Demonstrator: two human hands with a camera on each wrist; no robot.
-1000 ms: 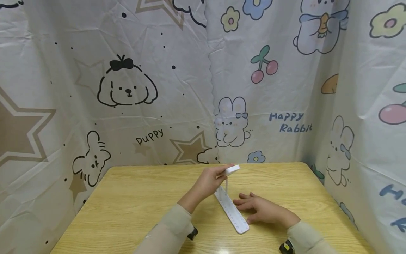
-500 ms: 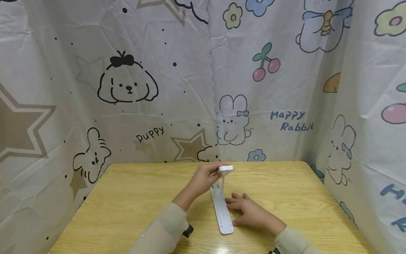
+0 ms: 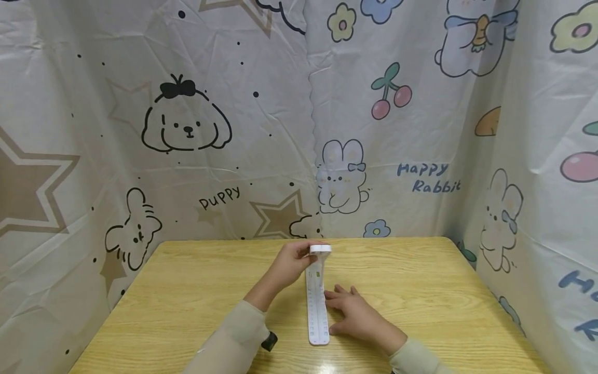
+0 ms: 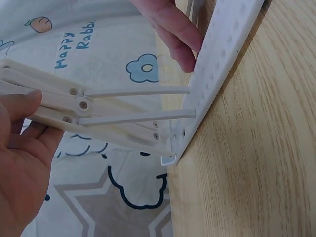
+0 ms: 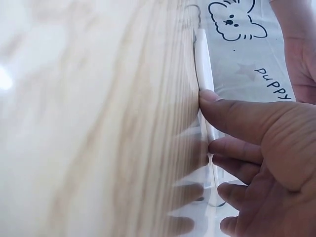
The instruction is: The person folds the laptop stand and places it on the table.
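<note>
A white folding stand (image 3: 318, 317) lies on the table with its long notched base pointing toward me. Its hinged upper arm (image 4: 113, 123) is raised, joined to the base by two thin struts (image 4: 143, 118), and small screws show on it. My left hand (image 3: 288, 266) pinches the free end of that arm between thumb and fingers. Along the base's right edge rests my right hand (image 3: 357, 316). In the right wrist view, the right thumb and fingertips (image 5: 211, 97) touch the edge, with the fingers fairly straight.
The wooden table (image 3: 210, 291) has a light, glossy top. A printed cloth (image 3: 261, 156) with puppies, rabbits and stars hangs right behind the table's back edge and along both sides.
The stand has turned from a slant to lie nearly straight toward me, its near end swinging left. Both hands have shifted left with it, and the raised arm stays up.
</note>
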